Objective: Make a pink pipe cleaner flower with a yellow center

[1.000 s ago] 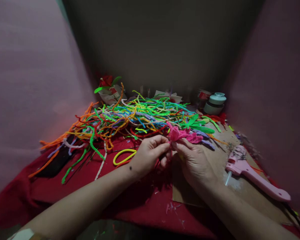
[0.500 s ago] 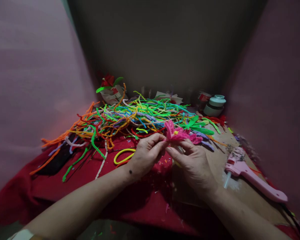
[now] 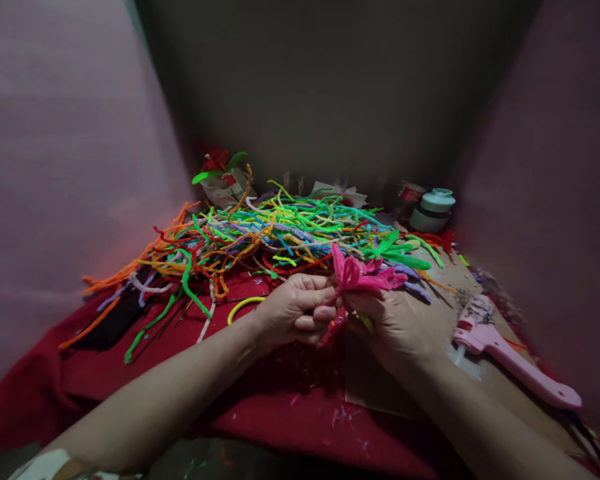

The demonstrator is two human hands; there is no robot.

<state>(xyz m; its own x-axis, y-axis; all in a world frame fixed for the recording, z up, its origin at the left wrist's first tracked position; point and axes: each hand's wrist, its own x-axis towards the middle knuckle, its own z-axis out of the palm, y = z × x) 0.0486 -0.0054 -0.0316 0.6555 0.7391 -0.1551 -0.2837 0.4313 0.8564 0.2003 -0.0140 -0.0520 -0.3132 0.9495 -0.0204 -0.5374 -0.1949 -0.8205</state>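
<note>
Both my hands meet in the middle over the red cloth (image 3: 280,413). My left hand (image 3: 295,310) is curled closed, its fingers pinching the base of a pink pipe-cleaner flower (image 3: 363,275). From the other side my right hand (image 3: 393,327) grips the same flower, fingers closed under its petals. The petals fan up and to the right above my fingers. A red stem end pokes down between the hands. Just behind lies a big tangled heap of coloured pipe cleaners (image 3: 260,240).
A pink glue gun (image 3: 510,360) lies on a brown cardboard sheet (image 3: 445,313) at the right. A yellow pipe-cleaner loop (image 3: 243,307) lies left of my hands. A pale green lidded jar (image 3: 433,208) and a red flower (image 3: 215,163) stand at the back. Pink walls close in both sides.
The flower has turned, so its yellow centre no longer shows. My left fingers have curled tighter round its base and both hands have dropped slightly.
</note>
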